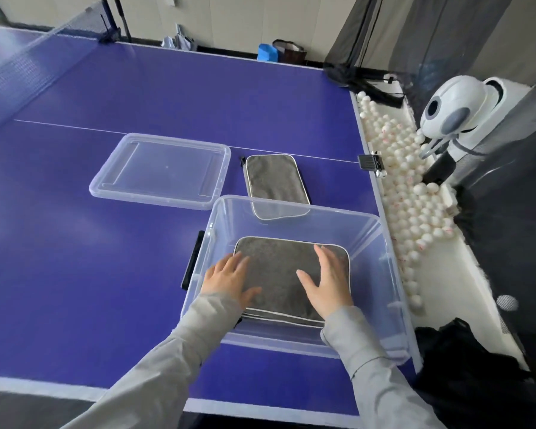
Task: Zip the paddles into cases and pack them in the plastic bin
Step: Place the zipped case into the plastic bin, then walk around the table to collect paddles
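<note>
A clear plastic bin [381, 267] stands on the blue table near its right edge. Inside it lies a grey zipped paddle case [279, 267], with the edge of another case showing beneath it. Both my hands are inside the bin with straight fingers. My left hand [229, 278] rests over the case's left edge and my right hand [325, 281] lies flat on its right part. A further grey paddle case [273, 178] lies on the table just behind the bin, partly seen through the bin's far wall.
The bin's clear lid [161, 170] lies on the table to the left of the far case. Along the right table edge runs a white trough full of white balls [415, 193], with a ball-feeding machine [455, 116] and dark netting behind. The table net [28, 57] is far left.
</note>
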`<state>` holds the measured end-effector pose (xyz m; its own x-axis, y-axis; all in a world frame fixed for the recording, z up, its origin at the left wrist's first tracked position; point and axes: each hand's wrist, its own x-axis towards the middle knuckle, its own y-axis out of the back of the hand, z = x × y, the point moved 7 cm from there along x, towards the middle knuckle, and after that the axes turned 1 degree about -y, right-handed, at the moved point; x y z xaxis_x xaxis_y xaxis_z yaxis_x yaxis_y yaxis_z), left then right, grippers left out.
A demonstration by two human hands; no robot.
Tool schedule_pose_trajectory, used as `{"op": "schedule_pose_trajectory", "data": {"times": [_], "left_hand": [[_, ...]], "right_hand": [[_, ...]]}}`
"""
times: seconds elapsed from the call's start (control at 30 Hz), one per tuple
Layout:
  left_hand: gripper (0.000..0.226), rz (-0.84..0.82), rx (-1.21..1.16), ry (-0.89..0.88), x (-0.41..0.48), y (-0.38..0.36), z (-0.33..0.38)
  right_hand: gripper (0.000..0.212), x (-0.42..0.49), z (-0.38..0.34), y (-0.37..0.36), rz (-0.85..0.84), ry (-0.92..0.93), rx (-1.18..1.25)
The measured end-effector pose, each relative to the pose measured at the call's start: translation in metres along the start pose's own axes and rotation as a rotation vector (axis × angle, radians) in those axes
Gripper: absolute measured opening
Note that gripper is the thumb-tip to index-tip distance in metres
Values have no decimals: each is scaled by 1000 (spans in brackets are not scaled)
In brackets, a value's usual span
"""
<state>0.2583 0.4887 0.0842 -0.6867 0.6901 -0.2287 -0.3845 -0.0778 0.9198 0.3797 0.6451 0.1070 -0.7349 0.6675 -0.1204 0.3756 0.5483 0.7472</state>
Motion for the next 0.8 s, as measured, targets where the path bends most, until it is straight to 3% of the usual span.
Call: {"op": "schedule_pose_trajectory", "data": {"times": [0.13, 0.47, 0.67, 0.8], "left_hand": [[70, 171, 161, -23, -30, 28, -6], [58, 415, 21, 281, -137, 56, -125], [65, 106, 59, 584, -234, -1, -256], [65, 75, -25, 766, -319, -36, -336]], "right_hand": [[60, -11, -45, -24, -99, 165, -43], [55, -69, -180, -113, -270, 623, -220], [57, -145, -264, -226, -355, 948, -524], [60, -205, -293, -322, -528, 1025, -670]]}}
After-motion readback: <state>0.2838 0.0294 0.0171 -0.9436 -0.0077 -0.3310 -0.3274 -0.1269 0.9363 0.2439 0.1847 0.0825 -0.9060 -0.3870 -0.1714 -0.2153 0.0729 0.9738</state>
